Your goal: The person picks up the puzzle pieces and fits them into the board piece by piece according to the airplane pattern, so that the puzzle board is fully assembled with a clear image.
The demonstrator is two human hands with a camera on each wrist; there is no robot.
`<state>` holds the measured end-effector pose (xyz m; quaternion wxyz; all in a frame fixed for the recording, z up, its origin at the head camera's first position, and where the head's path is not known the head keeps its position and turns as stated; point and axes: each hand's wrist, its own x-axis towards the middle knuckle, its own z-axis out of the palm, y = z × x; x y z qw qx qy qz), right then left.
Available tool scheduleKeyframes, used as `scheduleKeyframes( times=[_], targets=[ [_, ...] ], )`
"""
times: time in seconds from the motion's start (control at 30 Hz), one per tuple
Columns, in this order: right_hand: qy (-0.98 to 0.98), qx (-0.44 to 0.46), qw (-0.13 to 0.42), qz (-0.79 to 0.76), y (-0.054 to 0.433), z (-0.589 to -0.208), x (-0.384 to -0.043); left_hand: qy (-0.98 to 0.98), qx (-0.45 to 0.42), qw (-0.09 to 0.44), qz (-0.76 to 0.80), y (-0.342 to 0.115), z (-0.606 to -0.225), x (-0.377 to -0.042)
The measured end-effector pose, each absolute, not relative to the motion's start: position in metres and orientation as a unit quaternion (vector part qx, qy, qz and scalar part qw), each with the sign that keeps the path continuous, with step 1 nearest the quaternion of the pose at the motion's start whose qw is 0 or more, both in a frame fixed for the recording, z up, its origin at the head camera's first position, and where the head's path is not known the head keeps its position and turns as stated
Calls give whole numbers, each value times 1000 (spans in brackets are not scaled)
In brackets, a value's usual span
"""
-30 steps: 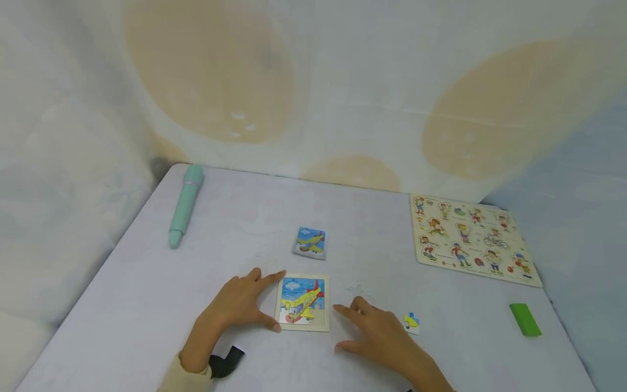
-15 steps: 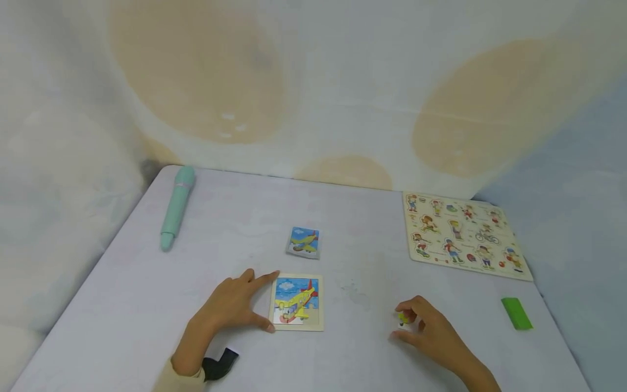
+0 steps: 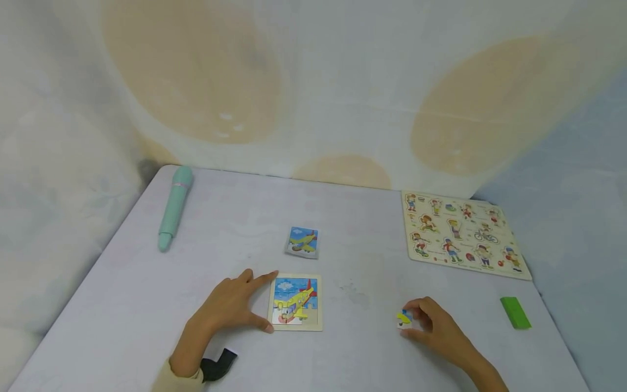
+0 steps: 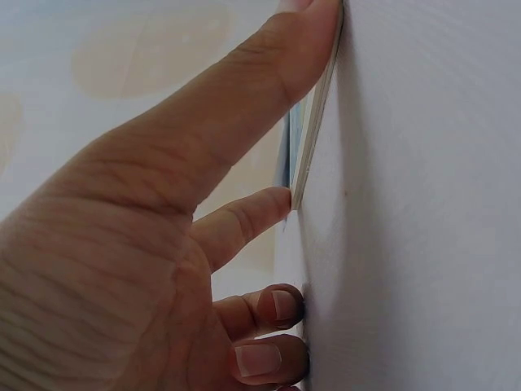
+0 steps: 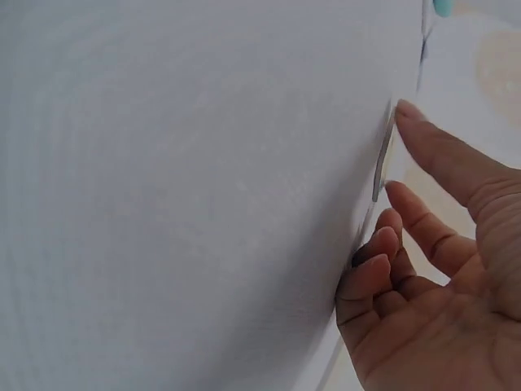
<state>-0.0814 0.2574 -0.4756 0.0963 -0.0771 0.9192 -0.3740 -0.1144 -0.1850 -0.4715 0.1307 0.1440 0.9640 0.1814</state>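
A small square jigsaw puzzle with a yellow plane lies in its wooden frame; the lower right corner of the picture is bare wood. Against the frame's left corners rest the straight thumb and index finger of my left hand. In the left wrist view, this thumb lies at the frame's edge. Off to the right, my right hand pinches a blue and yellow puzzle piece between thumb and index finger, at the table surface. The right wrist view shows the piece edge-on, between these fingertips.
Behind the frame lies a small plane picture card. A mint microphone-shaped object is at the far left, a wooden board with figures at the far right. A green block sits near the right edge, a black curved piece by the left wrist.
My right hand has gone from beside the puzzle frame rightward to the loose piece and taken it between thumb and index finger. The left hand stays at the frame. The head view has shifted slightly.
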Motion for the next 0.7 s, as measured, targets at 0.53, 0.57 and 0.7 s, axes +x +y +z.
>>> scheduleKeyframes(
  times=[0.53, 0.57, 0.7],
  targets=[
    [928, -169, -11, -333, 264, -495, -83, 964, 148, 124, 182, -186, -472, -114],
    [929, -175, -17, -327, 263, -495, -83, 964, 146, 126, 182, -186, -472, -114],
    [929, -189, -33, -317, 259, -491, -81, 963, 144, 133, 186, -185, -471, -114]
  ],
)
